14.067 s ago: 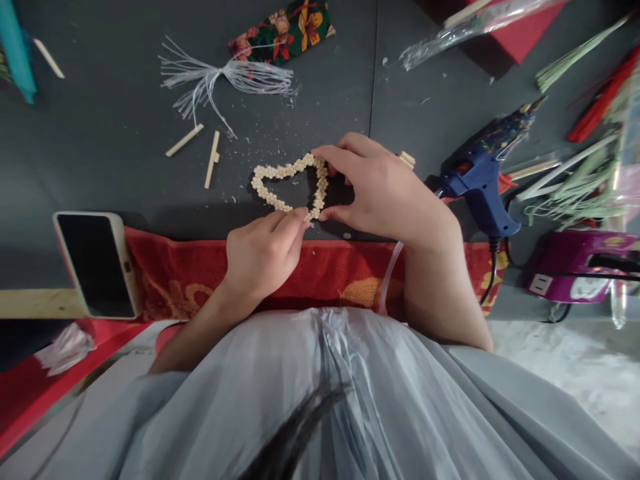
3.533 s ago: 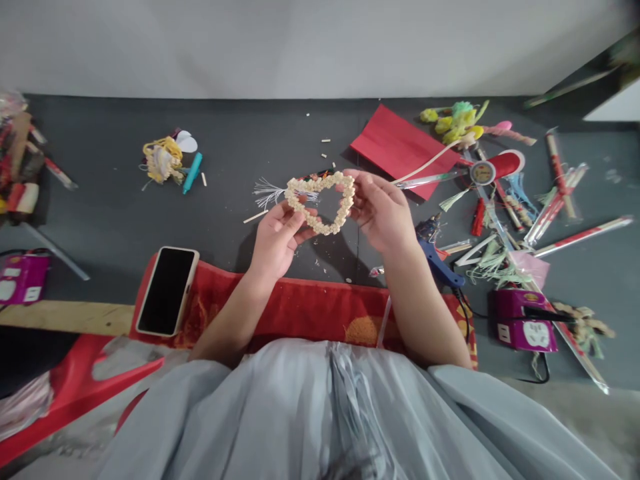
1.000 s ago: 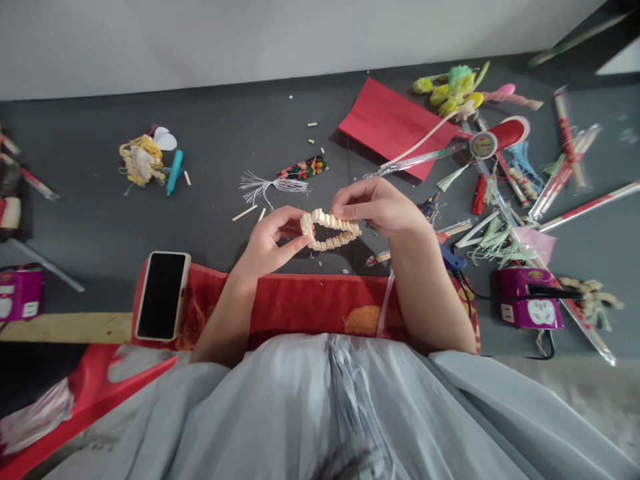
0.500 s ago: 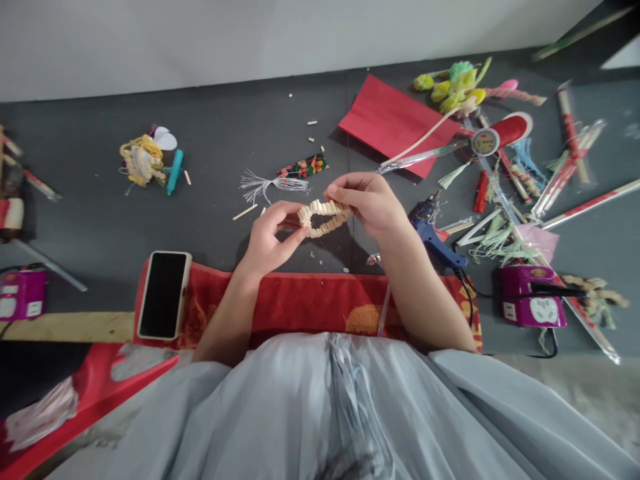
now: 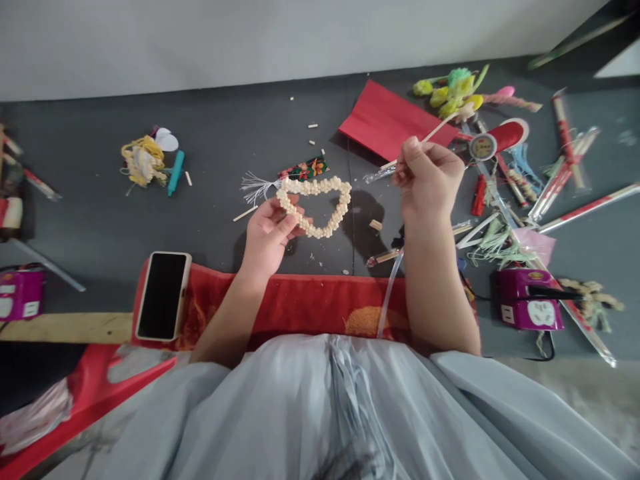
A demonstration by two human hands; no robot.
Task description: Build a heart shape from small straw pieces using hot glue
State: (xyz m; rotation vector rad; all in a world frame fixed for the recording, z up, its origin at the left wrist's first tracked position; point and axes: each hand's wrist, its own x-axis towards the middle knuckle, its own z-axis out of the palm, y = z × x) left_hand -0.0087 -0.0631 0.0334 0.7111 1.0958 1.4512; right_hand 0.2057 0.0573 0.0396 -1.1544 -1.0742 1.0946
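Observation:
My left hand (image 5: 270,233) grips the left side of a heart-shaped ring (image 5: 325,231), thumb in front and fingers behind. The ring is built of short cream-coloured stick pieces and is held up with its open middle facing me. Raised to the right, my right hand (image 5: 433,177) is closed with thumb and fingers pinched together. What it holds, if anything, is too small to make out. Below it, a small bundle of stick pieces (image 5: 376,225) lies on the dark table. My right forearm hides most of the glue gun (image 5: 399,240).
Behind the ring are white threads (image 5: 257,187) and a floral strip (image 5: 304,168). Red paper (image 5: 385,120), a red ribbon spool (image 5: 505,137) and tassels lie at right, near a purple power socket (image 5: 531,300). A phone (image 5: 164,297) rests on the red cloth (image 5: 300,310).
My right hand has let go of the ring and moved up and right. The ring has turned from nearly edge-on to facing me, still in my left hand.

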